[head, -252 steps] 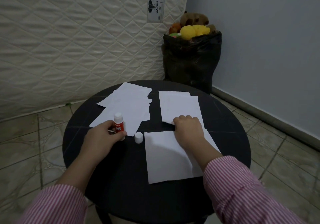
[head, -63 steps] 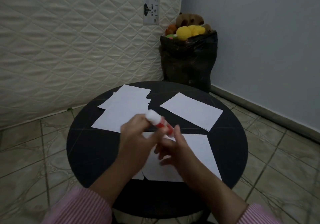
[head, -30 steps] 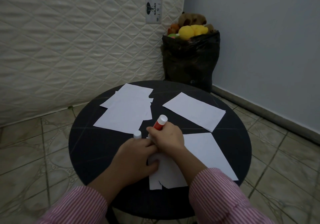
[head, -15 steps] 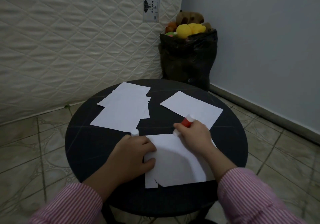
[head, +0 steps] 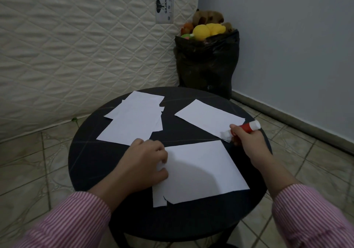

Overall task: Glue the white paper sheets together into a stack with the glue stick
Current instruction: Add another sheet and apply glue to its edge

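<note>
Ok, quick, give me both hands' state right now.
Left hand: fingers curled, pressing the near sheet by its left edge; not clearly gripping.
Right hand: closed on the glue stick.

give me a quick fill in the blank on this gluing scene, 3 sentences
1. The glue stick is held in the ____ hand.
2. The left hand presses on the near sheet at its ____ edge.
3. The table under the papers is ____ in shape.

Missing words: right; left; round
</note>
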